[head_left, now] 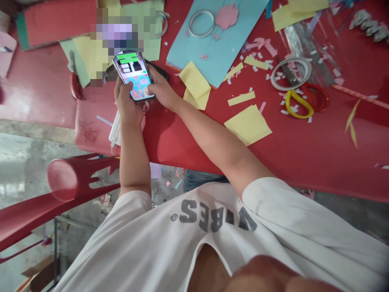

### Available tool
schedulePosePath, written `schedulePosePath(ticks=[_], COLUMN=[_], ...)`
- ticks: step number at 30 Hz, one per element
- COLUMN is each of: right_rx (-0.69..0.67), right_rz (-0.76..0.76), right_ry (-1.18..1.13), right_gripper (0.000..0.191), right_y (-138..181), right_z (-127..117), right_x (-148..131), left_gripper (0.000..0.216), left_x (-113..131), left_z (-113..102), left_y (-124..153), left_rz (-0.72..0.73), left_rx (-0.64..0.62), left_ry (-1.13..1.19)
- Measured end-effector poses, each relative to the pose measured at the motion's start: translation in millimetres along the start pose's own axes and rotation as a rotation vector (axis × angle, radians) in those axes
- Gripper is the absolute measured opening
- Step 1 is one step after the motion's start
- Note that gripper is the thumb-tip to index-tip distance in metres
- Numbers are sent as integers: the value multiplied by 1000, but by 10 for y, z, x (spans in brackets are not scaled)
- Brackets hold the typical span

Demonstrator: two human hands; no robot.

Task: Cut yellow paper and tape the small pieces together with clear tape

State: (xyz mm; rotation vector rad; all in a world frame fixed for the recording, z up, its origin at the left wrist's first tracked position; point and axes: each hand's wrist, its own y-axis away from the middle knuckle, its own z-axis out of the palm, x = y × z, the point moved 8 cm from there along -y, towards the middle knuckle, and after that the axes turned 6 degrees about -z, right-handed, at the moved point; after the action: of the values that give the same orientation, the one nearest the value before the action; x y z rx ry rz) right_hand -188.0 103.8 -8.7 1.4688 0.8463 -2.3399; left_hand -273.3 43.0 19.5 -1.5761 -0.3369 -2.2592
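One dark-edged smartphone [133, 75] sits between the left hand [129, 106] and the right hand [162, 90], over a red plastic table [188, 146].
Head view: the left hand curls around the phone's lower end, thumb on the lit screen; the right hand's fingers wrap its side. Folded yellow paper [195, 86] lies just beside, with yellow-handled scissors [299, 104] and a white tape roll [291, 73] farther right.

Red table [304, 154] | yellow paper scraps [247, 123] | blue card [212, 36] | tape roll [290, 72] | scissors [299, 104]
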Motion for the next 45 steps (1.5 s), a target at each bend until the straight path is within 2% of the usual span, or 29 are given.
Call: schedulePosePath(ticks=[4,12,14,17,20,21,23,25,26,29,32,37,40,45], right_rx=[4,-43,-71,-91,-70,-54,-19,-9,-10,-6,5,6,16,3], right_rz=[8,-4,-12,-41,-30,-13,23,37,41,55,18,-56,-68,-38], right_ry=[4,-1,0,7,143,197,249,200,166,98,3,-154,-222,-97], right_gripper=[86,56,62,88,109,106,86,69,68,72,67,70,69,101], right_y=[-33,-34,-61,-96,-60,-33,28,67,75,61,32,-12,-58,-74], right_z=[-5,29,42,45,18,5,-15,1,15,40,45,40,41,63], right_x=[22,-10,15,45,16,-10,-76,-136,-151,-130,-90,34,143,128], left_gripper=[45,32,30,32,41,42,43,42,43,45,43,28,21,36], left_x=[6,-21,0,9,22,32,43,47,47,26,-9,-79,-85,-76], left_z=[33,34,33,53,78,79,79,72,70,56,10,-20,-63,-30], left_y=[11,-11,-10,2,30,39,52,51,45,9,-28,-77,-98,-78], left_rz=[-33,-18,12,-8,-37,-36,-37,-34,-33,-39,-45,-58,-39,-54], left_rx=[1,36,49,36,2,-1,-6,-14,-24,-45,-14,-43,-15,-45], left_ry=[55,45,27,20,43,37,5,-5,6,50,53,41,38,60])
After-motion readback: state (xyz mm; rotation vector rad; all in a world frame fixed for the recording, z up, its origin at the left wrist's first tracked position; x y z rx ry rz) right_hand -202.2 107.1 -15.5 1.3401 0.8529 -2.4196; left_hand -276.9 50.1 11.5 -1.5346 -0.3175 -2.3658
